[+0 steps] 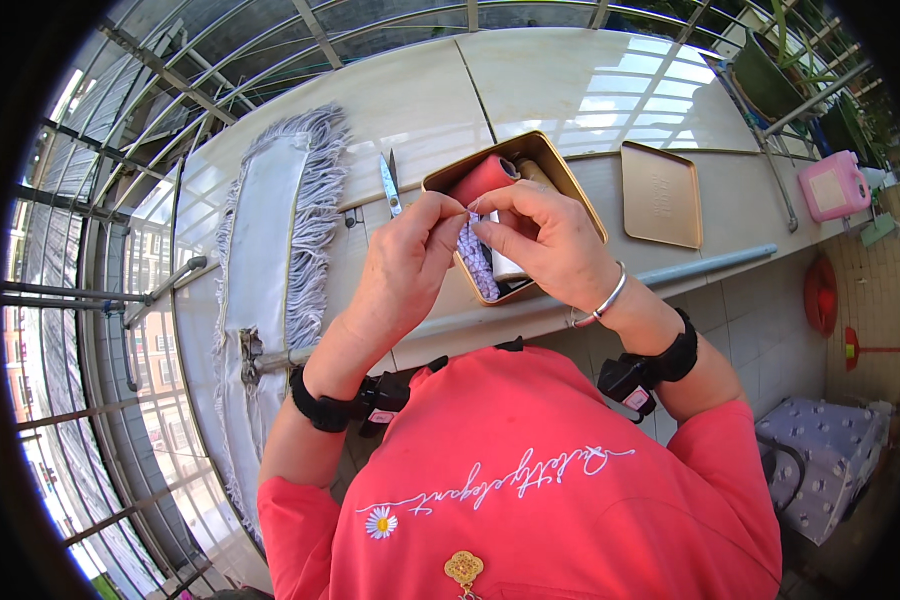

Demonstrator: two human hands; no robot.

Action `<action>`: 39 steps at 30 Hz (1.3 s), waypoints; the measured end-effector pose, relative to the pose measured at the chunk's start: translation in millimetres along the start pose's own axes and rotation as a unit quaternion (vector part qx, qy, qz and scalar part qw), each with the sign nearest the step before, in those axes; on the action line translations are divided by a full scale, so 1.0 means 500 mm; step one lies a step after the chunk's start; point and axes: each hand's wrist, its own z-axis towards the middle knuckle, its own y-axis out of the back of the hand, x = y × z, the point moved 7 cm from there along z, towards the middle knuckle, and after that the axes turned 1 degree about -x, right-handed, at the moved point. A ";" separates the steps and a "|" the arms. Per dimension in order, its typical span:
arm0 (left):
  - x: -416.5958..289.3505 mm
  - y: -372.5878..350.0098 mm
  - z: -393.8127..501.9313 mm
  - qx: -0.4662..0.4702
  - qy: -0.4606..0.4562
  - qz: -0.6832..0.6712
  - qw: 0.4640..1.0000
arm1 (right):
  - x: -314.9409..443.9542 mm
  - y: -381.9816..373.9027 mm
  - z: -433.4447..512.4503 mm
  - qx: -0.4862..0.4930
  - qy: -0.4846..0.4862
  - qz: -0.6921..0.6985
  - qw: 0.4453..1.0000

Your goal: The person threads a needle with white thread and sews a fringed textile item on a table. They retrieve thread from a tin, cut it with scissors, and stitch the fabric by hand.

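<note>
My left hand (pixel 408 255) and my right hand (pixel 558 236) meet above an open gold tin box (pixel 589 214). Thumb and forefinger of each are pinched together around what looks like a thin pale thread (pixel 475 202), though its ends are too fine to make out. Inside the tin lie a red spool of thread (pixel 486 178), a brownish spool (pixel 537 174), a white spool (pixel 505 264) and a purple-and-white patterned item (pixel 477 270). My hands cover part of the contents. Scissors (pixel 390 184) with parted blades rest left of the tin, their handles hidden behind my left hand.
The tin's gold lid (pixel 660 199) lies to the right on the tiled ledge (pixel 412 97). A flat mop with grey fringe (pixel 270 202) spans the left side. A pale blue pole (pixel 709 265) runs along the front edge. At far right stands a pink jug (pixel 832 187); metal bars enclose the back.
</note>
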 end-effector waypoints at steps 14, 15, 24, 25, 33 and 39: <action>0.002 0.012 0.004 -0.007 -0.023 0.050 0.998 | -0.044 0.013 -0.014 0.044 -0.114 0.150 0.981; 0.002 0.014 0.006 -0.011 -0.020 0.050 0.998 | -0.044 0.017 -0.017 0.058 -0.134 0.179 0.973; -0.033 -0.006 0.029 0.029 -0.027 0.028 0.999 | 0.013 0.069 -0.005 0.062 -0.099 0.335 0.935; -0.043 -0.001 0.035 0.020 -0.040 0.039 0.998 | 0.025 0.077 -0.004 0.060 -0.089 0.373 0.922; -0.138 0.107 0.075 -0.063 -0.130 0.071 0.987 | 0.177 0.220 -0.010 0.099 0.191 0.405 0.889; -0.200 0.230 0.085 -0.163 -0.265 0.179 0.933 | 0.217 0.367 -0.083 0.050 0.227 0.389 0.891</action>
